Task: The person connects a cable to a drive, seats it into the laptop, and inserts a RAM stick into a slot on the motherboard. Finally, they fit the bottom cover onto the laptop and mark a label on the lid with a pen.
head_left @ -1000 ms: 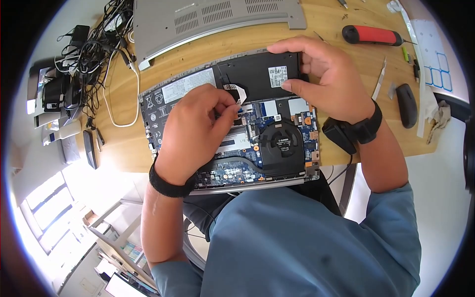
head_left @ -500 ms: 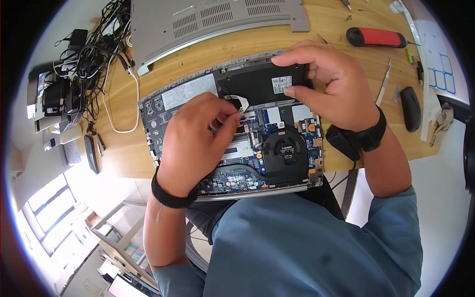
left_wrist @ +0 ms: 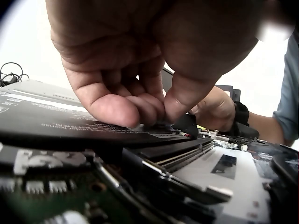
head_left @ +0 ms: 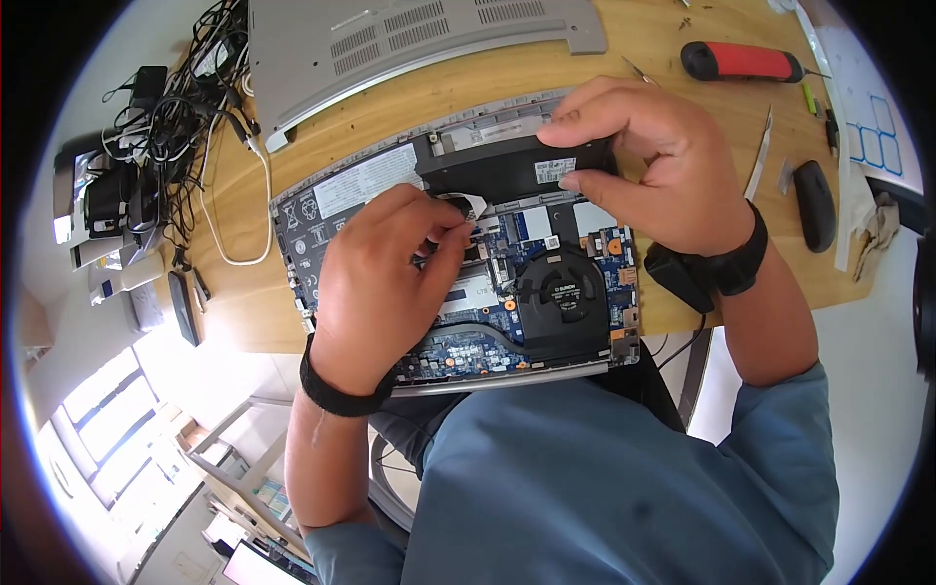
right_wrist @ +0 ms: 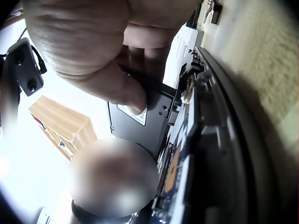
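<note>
An opened laptop lies with its motherboard (head_left: 468,346) and black fan (head_left: 561,292) exposed. My right hand (head_left: 658,161) grips a flat black drive (head_left: 497,177) with a white label (head_left: 556,172), thumb on the label side and fingers over its far edge. That far edge is raised out of the bay, so the drive tilts towards me; the right wrist view shows its labelled face steeply tipped. By the drive's near left corner, my left hand (head_left: 385,283) pinches a short white ribbon cable (head_left: 476,206) between thumb and index finger. Its fingertips are just above the black battery (left_wrist: 60,119).
The grey bottom cover (head_left: 409,49) lies beyond the laptop. To the right are a red-and-black screwdriver (head_left: 741,61), tweezers (head_left: 760,151) and a black mouse (head_left: 814,207). Tangled cables and adapters (head_left: 185,127) crowd the left side of the wooden table (head_left: 244,302).
My right hand has lifted the drive's far edge, tilting it up and uncovering the silver bay behind it. The left hand keeps its place at the ribbon cable.
</note>
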The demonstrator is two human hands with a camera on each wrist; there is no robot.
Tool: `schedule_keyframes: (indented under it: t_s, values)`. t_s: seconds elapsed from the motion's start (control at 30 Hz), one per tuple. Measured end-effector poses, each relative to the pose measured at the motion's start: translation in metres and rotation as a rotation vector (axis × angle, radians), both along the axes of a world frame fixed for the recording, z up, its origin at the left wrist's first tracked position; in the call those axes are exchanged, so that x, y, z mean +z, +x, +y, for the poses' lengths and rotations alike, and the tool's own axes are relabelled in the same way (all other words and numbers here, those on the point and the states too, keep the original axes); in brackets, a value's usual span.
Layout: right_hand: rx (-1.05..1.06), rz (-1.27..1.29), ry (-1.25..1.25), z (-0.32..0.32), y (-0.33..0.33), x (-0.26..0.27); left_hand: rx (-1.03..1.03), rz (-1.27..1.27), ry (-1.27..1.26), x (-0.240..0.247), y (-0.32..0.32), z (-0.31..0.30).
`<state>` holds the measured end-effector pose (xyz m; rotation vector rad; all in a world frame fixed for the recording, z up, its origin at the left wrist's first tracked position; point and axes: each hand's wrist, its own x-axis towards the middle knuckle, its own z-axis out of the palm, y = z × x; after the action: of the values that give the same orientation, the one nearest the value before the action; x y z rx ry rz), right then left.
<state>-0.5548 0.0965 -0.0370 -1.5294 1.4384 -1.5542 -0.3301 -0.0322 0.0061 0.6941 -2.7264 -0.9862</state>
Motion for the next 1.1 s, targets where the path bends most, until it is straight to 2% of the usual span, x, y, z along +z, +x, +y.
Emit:
schedule_keyframes:
  t_s: [0.23,0.3,0.4,0.6,1.1]
  values:
    - [-0.051,0.059,0.095,0.0012,0.0012,0.0027,0.009,-0.003,-0.038,-0.0006,0.0003,0.0019]
    - [-0.001,-0.184,0.086,-0.0030,0.0027,-0.0033,0.013,0.005,-0.040,-0.0021,0.0010,0.0025]
    - [0.020,-0.232,0.050,-0.0046,0.0037,-0.0055,0.009,0.004,-0.072,-0.0033,0.0013,0.0013]
    - [0.053,-0.093,0.035,-0.0008,0.0019,-0.0008,0.015,-0.007,-0.055,-0.0013,0.0015,0.0019]
    - [0.033,-0.102,0.031,0.0002,0.0044,-0.0014,0.029,-0.035,-0.080,-0.0023,-0.0006,0.0033]
